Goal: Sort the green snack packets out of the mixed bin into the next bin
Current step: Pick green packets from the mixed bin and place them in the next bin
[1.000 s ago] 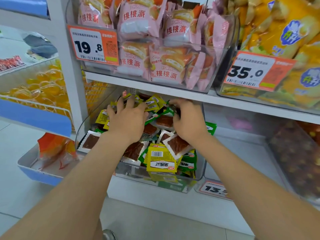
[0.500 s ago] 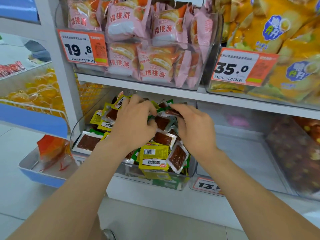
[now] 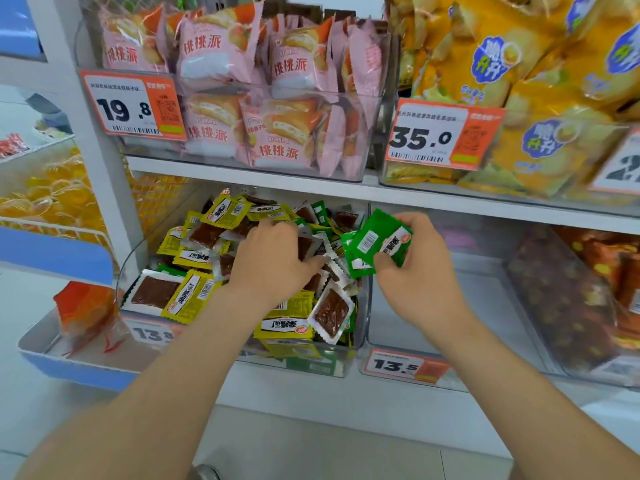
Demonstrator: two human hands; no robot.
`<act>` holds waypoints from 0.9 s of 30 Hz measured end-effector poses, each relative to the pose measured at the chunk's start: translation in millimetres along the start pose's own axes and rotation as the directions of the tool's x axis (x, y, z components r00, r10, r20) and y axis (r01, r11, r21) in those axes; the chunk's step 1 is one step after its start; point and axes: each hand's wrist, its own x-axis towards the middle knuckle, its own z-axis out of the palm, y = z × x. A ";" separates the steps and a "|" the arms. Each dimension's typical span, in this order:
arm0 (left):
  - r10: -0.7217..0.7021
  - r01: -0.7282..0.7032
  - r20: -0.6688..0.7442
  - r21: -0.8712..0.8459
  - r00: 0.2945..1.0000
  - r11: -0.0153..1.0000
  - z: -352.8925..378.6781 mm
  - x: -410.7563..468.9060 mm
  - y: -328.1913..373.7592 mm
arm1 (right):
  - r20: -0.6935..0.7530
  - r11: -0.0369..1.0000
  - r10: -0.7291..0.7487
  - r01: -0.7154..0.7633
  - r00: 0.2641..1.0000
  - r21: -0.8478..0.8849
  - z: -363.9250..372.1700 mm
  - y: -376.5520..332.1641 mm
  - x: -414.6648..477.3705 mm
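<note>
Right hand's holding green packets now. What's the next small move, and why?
Probably carry the right hand slightly rightward and release the green packets into the next bin: its fingers pinch them right over the wall between the bins, while the left hand rests on the pile in the mixed bin.

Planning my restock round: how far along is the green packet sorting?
Done: no green packet lies in the clear plastic next bin yet. In hand: the right hand grips glossy green snack packets above the divider; the left hand reaches into the clear mixed bin. Left: more green packets there.
</note>
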 end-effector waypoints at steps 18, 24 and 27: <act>0.131 -0.132 -0.016 -0.090 0.991 0.987 0.0 -1.9 -5.8 | -0.003 1.000 0.022 -0.022 1.000 -0.021 2.3 -6.6 -10.9; 0.131 -0.135 -0.055 -0.077 0.990 0.988 -1.2 -2.0 -11.1 | -0.024 0.998 0.029 -0.030 0.999 -0.050 5.5 -7.7 -11.2; 0.105 -0.115 -0.149 -0.056 0.983 0.992 -4.4 2.9 -12.6 | -0.028 0.998 0.040 -0.041 0.999 -0.048 5.0 -8.6 -11.6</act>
